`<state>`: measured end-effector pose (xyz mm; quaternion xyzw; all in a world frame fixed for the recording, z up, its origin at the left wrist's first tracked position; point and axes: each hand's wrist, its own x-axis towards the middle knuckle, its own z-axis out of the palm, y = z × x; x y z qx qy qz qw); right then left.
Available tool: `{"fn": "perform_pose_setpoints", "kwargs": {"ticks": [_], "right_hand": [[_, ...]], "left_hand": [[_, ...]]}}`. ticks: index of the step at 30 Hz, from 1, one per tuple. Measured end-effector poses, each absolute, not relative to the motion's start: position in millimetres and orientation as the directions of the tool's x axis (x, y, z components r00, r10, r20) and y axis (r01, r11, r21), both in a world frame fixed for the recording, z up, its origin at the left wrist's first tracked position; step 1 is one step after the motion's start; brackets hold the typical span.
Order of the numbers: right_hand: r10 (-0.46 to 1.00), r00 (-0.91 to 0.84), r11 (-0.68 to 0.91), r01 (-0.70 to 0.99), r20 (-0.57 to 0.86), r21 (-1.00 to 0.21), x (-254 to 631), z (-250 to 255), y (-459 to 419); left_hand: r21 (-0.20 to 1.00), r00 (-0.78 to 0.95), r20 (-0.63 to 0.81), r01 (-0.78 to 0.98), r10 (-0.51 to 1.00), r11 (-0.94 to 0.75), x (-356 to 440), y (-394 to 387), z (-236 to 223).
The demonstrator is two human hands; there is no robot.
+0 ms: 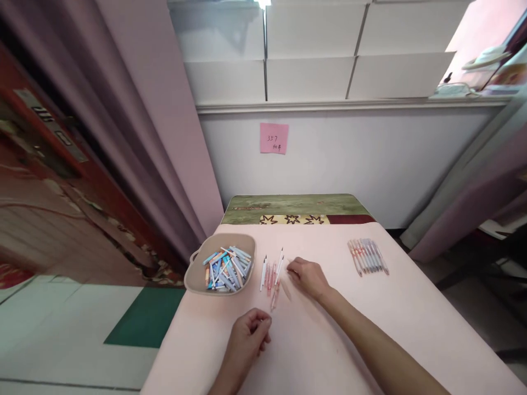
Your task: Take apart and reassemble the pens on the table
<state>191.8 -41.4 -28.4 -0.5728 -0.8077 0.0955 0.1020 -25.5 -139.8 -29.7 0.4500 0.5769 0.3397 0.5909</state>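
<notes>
In the middle of the pink tabletop lies a loose group of slim pens: pink clear-barrelled pens (269, 277) and white ones with dark tips (263, 272). One pink pen (275, 296) lies lower, slanting toward me. My left hand (249, 336) is closed just below that pen's end, thumb against curled fingers; what they hold, if anything, is hidden. My right hand (308, 277) rests right of the group, fingertips pinched together near the white pens. A thin pale shape shows by those fingertips, too small to name.
A beige basket (193, 280) full of blue, white and orange pens stands at the left. Farther right, several pens (368, 256) lie side by side in a row. Behind the table (329, 241) is a white wall with a pink note (274, 137); a curtain (164, 137) hangs at left.
</notes>
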Motion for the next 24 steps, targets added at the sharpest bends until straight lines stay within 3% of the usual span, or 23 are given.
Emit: {"fn": "perform_pose_setpoints", "kwargs": {"ticks": [5, 10, 13, 16, 20, 24], "right_hand": [[0.79, -0.612, 0.6, 0.771, 0.01, -0.211, 182, -23, 4], [0.697, -0.717, 0.706, 0.685, 0.008, -0.18, 184, -20, 25], [0.662, -0.75, 0.74, 0.651, 0.011, -0.167, 182, -21, 30], [0.619, -0.785, 0.774, 0.614, -0.017, -0.154, 179, -23, 36], [0.565, -0.823, 0.813, 0.567, -0.056, -0.135, 178, -24, 42], [0.516, -0.853, 0.845, 0.522, -0.077, -0.117, 178, -24, 38]], "left_hand": [[0.909, 0.014, -0.408, 0.097, 0.913, 0.405, -40, -135, -28], [0.894, -0.026, -0.433, 0.116, 0.901, 0.433, -37, -129, -21], [0.922, -0.02, -0.349, 0.174, 0.937, 0.347, -28, -120, -17], [0.916, -0.008, -0.179, 0.364, 0.984, 0.169, -19, -110, -17], [0.765, 0.033, -0.011, 0.644, 0.999, -0.013, -4, -102, -19], [0.58, 0.078, -0.079, 0.814, 0.994, -0.018, 10, -100, -20]]}}
